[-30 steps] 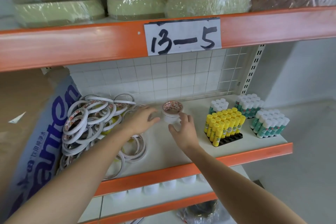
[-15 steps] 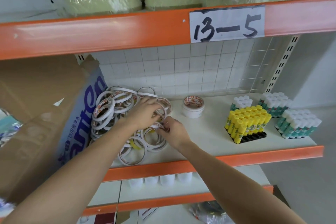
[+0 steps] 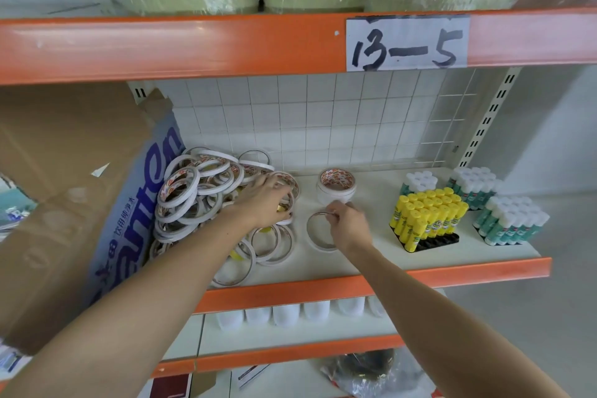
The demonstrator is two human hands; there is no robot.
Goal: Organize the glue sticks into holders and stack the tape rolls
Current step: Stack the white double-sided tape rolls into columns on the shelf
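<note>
Our left hand grips rolls in the tape pile at centre left; our right hand pinches one roll at centre. Behind it stands the stack. Glue sticks fill holders at right; a carton crowds the pile's left.

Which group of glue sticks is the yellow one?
The yellow glue sticks in the black holder, nearest the right hand; the other groups have white caps and green bodies.
</note>
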